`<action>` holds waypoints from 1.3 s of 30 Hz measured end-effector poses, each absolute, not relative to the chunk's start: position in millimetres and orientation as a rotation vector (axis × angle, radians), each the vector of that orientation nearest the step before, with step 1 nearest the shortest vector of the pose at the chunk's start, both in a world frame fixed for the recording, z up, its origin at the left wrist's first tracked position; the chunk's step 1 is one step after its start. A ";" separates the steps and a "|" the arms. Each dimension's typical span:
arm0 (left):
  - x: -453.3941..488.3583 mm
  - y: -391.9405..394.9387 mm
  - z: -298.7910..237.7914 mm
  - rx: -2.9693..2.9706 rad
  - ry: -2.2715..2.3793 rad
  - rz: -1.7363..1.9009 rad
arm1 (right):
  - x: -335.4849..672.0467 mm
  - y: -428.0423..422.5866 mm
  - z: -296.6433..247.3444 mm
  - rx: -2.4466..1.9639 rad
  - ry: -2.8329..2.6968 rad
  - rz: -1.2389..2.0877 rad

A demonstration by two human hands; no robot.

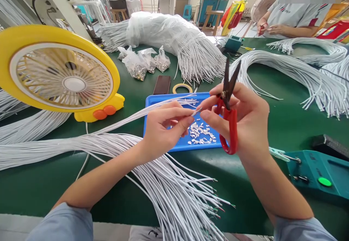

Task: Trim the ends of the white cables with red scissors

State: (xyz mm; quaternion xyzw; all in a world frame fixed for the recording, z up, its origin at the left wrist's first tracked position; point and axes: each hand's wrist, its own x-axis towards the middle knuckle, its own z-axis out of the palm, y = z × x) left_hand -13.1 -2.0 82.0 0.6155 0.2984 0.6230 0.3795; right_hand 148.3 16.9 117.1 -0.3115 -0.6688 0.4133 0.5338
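Observation:
My left hand is closed in a pinch on the end of a thin white cable that runs off to the left. My right hand holds red-handled scissors, blades pointing up and slightly apart. Its thumb and forefinger also pinch the tip of the same cable, where a small connector shows. Both hands hover above a blue tray that holds several small white connectors. A large bundle of white cables lies under my left forearm, its stripped ends toward the table's front edge.
A yellow desk fan stands at left. Behind the tray lie a phone, a tape roll and bags of metal parts. More cable bundles spread at right. A teal device sits near right. Another person works across the table.

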 end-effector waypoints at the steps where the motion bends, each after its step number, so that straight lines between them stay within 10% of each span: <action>1: -13.1 -1.6 81.1 1.573 0.776 1.594 | 147.6 16.2 117.1 -0.773 -1.607 0.944; 39: -24.5 3.6 77.1 1.812 0.844 1.600 | 143.7 32.7 116.1 -0.906 -1.684 0.683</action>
